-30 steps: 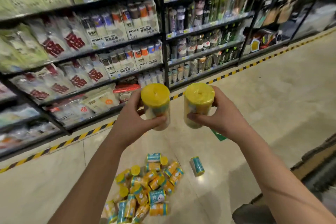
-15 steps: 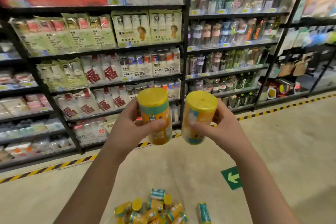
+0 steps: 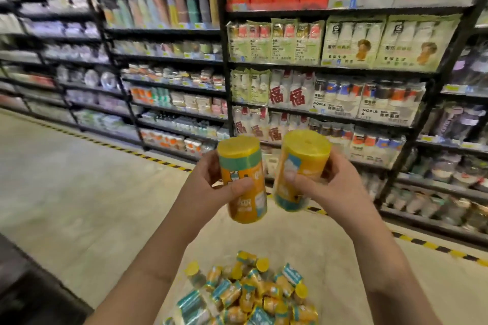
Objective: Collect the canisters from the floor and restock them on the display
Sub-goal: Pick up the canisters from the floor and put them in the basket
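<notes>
Two yellow-lidded canisters with orange and teal labels are held up side by side at chest height. My left hand (image 3: pixel 211 190) grips the left canister (image 3: pixel 244 166), thumb across its label. My right hand (image 3: pixel 330 182) grips the right canister (image 3: pixel 301 163), which tilts slightly to the right. Below my forearms, a pile of several more canisters (image 3: pixel 253 295) lies on the floor, some upright and most on their sides. The view is blurred toward the left.
Black metal shelving (image 3: pixel 224 66) full of packaged goods runs across the back from left to right. A yellow-and-black striped line (image 3: pixel 433 245) marks the floor along its base. Pale bare floor (image 3: pixel 79 192) spreads to the left. A dark edge (image 3: pixel 31 293) shows at lower left.
The view has swung left and upward along the shelves. Both hands keep their canisters raised together. The floor pile now sits lower centre, and the green arrow marker is out of view.
</notes>
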The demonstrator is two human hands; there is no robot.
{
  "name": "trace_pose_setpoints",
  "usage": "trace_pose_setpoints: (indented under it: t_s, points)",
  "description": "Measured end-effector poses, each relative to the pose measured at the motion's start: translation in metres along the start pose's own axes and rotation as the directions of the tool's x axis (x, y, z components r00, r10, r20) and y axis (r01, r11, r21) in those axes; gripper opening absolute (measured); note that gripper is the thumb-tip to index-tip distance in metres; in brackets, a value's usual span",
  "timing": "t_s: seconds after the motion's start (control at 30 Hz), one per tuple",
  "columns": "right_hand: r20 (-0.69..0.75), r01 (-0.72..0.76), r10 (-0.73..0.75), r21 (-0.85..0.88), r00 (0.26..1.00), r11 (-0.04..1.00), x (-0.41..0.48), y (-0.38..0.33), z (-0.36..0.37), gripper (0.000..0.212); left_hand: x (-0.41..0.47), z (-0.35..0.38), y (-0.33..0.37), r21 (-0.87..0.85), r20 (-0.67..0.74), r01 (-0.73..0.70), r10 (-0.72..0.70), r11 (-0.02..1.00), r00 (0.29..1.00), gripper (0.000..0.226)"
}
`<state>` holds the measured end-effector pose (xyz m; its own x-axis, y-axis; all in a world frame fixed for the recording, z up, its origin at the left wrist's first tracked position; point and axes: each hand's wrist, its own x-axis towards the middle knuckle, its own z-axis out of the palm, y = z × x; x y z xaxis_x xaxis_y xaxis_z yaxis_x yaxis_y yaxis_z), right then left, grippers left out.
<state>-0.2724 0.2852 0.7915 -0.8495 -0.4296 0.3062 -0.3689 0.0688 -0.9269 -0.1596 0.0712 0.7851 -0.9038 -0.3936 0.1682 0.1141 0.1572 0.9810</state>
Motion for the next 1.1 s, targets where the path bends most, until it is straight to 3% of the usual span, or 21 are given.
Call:
trace_pose_setpoints:
  t_s: [0.07,0.23,0.5,0.73,0.9,1.1]
  points:
    - [0.074,0.015,-0.017,0.033,0.997,0.999,-0.004,-0.002,0.023,0.08,-0.029,-0.021,-0.001,0.013,-0.102,0.026,-0.024,1.0,0.994,0.077]
    - [0.293,0.042,-0.066,0.088,0.954,0.995,-0.021,-0.025,0.098,0.06,-0.111,-0.084,0.008,0.083,-0.36,0.081,-0.046,0.993,0.932,0.076]
    - [0.59,0.145,-0.229,0.188,0.774,0.972,-0.108,-0.098,0.243,0.057,-0.282,-0.19,0.026,0.083,-0.67,0.075,0.0,0.994,0.742,0.073]
    - [0.821,0.114,-0.302,0.283,0.485,0.952,-0.249,-0.171,0.382,0.06,-0.479,-0.269,0.038,0.079,-0.836,0.132,-0.007,0.988,0.549,0.071]
    - [0.895,0.14,-0.352,0.325,0.276,0.935,-0.37,-0.213,0.48,0.076,-0.624,-0.311,0.041,0.053,-0.936,0.179,-0.014,0.982,0.353,0.063]
    - [0.92,0.051,-0.391,0.391,0.004,0.919,-0.506,-0.259,0.56,0.067,-0.777,-0.331,0.037,-0.007,-0.996,0.23,-0.027,0.973,0.082,0.086]
